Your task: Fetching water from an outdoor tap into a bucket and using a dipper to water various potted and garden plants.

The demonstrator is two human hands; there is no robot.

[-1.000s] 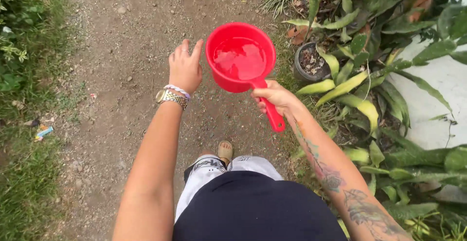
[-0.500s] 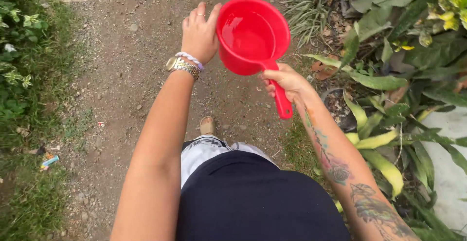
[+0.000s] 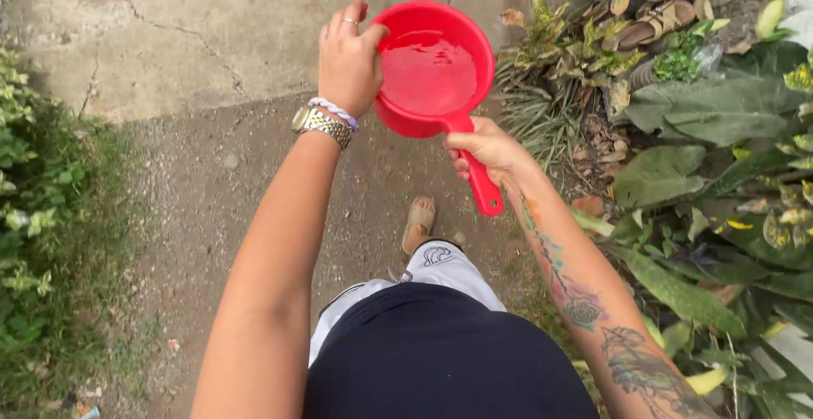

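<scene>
Two surfaces now fill the ground ahead: a cracked concrete slab has come into view beyond the dirt path. The red dipper, water inside, stays level; right hand grips its handle, left hand steadies the rim.

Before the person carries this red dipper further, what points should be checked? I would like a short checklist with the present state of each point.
1. Right hand closed around the handle of the red dipper: ok.
2. Left hand steadying the rim, fingers on its left edge: ok.
3. Dipper held level: ok, the water lies below the rim and none is seen spilling.
4. Ground ahead: ok, a cracked concrete slab with nothing lying on it.
5. Plants on the right, apart from the dipper: ok.
6. Firmness of the grip: cannot tell.
</scene>
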